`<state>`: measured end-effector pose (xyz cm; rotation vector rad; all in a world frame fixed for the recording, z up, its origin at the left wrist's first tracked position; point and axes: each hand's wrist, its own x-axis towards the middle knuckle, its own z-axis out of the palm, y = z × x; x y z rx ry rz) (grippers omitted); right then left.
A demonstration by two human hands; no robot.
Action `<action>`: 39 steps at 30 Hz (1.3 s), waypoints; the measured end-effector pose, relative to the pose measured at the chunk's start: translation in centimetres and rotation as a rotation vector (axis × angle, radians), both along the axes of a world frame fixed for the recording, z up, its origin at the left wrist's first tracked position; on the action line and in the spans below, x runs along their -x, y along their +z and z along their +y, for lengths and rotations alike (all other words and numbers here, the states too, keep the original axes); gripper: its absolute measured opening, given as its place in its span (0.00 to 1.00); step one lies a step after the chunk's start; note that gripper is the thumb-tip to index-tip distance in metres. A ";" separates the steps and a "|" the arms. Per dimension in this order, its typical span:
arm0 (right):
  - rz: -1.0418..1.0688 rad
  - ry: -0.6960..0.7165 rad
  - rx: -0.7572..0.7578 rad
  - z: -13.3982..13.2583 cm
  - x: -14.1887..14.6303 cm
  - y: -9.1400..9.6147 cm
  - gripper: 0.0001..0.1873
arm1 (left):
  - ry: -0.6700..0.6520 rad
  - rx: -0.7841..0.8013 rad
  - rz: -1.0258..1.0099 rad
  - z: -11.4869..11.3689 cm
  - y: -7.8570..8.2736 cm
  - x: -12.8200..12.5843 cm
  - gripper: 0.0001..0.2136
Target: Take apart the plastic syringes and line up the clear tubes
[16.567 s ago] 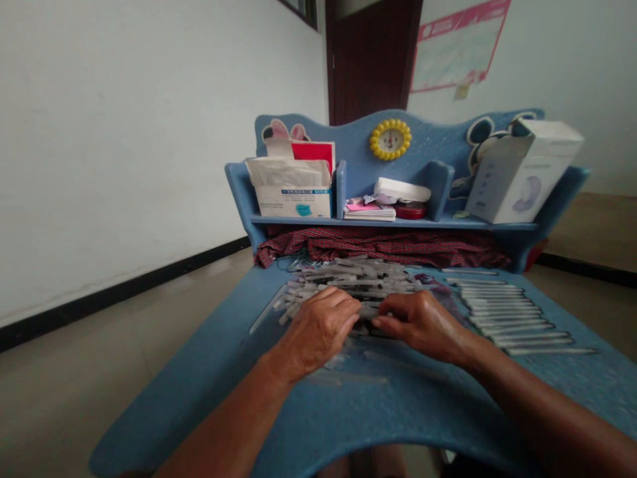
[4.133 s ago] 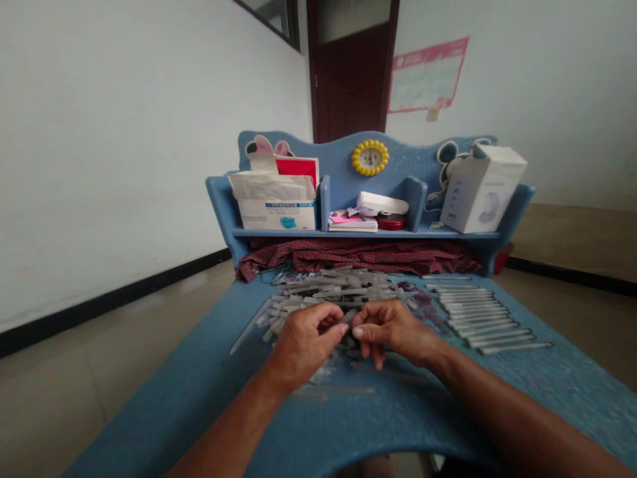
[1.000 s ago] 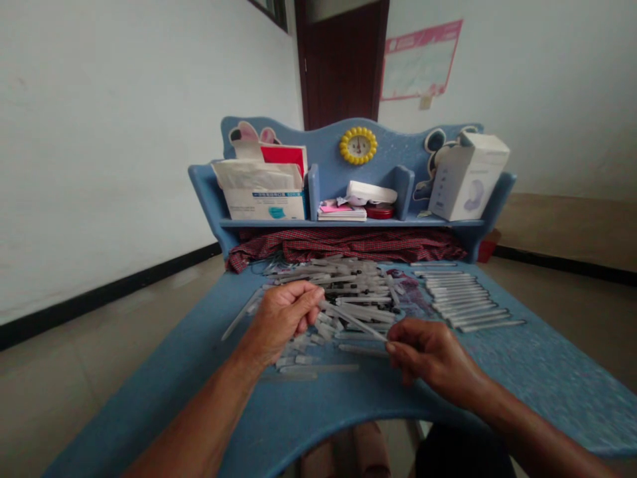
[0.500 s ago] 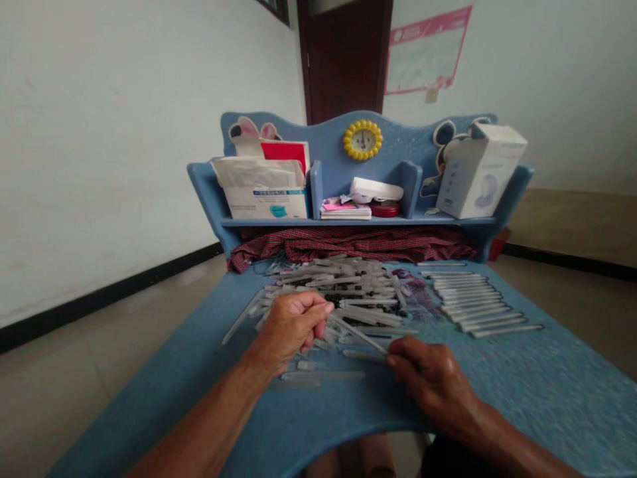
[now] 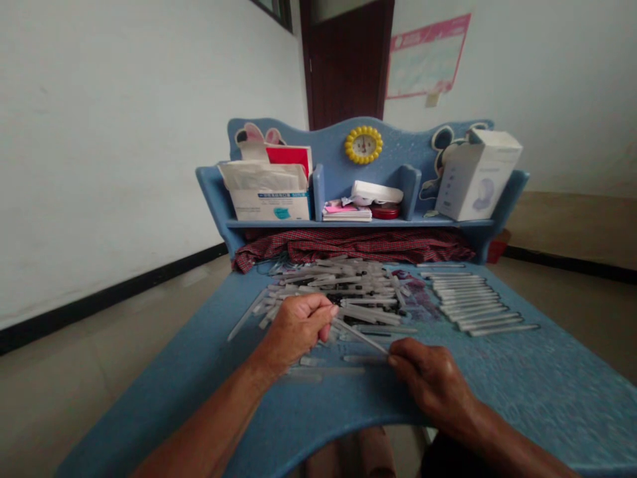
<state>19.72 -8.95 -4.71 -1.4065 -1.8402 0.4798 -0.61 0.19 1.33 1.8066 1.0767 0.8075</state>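
A thin clear plastic tube [image 5: 359,336] runs slantwise between my two hands over the blue desk [image 5: 308,418]. My left hand [image 5: 296,329] is closed in a pinch on the tube's upper left end. My right hand [image 5: 430,382] is closed on its lower right end, knuckles up. Just behind my hands lies a loose heap of clear tubes and short caps [image 5: 338,292]. To the right, a neat row of long tubes [image 5: 470,302] lies side by side.
A red checked cloth [image 5: 353,244] lies under the desk's shelf. The shelf holds a box of face masks [image 5: 266,192], a stack of papers with a red tin [image 5: 365,209] and a white carton [image 5: 478,176]. A yellow clock [image 5: 363,145] sits on the backboard.
Over the last second both hands have kept their hold on the slanted tube and barely shifted. Four seconds ago my hands were close together over the heap.
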 end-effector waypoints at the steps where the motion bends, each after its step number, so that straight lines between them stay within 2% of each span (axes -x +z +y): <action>1: -0.008 0.000 -0.005 0.1 0.0 -0.1 0.11 | 0.003 0.001 -0.007 0.0 0.0 0.0 0.13; 6: -0.043 -0.001 -0.030 0.7 0.3 -0.3 0.11 | 0.054 0.018 -0.109 0.2 0.3 0.1 0.12; 10: -0.168 -0.021 -0.068 0.8 0.3 0.6 0.11 | 0.062 0.026 -0.183 0.4 0.4 0.2 0.11; 15: -0.413 -0.060 -0.168 0.2 0.3 2.2 0.09 | -0.097 0.083 -0.183 0.2 -0.1 0.1 0.11; 20: -0.572 -0.020 -0.197 0.5 -0.4 3.6 0.08 | -0.231 0.142 -0.148 -0.1 -0.4 -0.2 0.11; 24: -0.694 -0.055 -0.171 3.0 -4.7 4.8 0.10 | -0.213 0.094 -0.100 0.1 -0.3 -0.1 0.14; 28: -0.911 -0.316 -0.037 7.2 -11.6 5.3 0.12 | -0.181 0.056 -0.023 0.3 -0.3 0.1 0.13; 32: -0.958 -0.391 0.035 10.9 -17.0 4.8 0.12 | -0.186 0.051 0.047 0.3 -0.4 0.4 0.12; 35: -0.965 -0.406 0.070 12.4 -19.0 4.0 0.11 | -0.182 0.043 0.072 0.4 -0.6 0.5 0.11; 39: -0.950 -0.456 0.062 13.0 -19.4 3.0 0.13 | -0.170 0.029 0.080 0.4 -0.6 0.5 0.12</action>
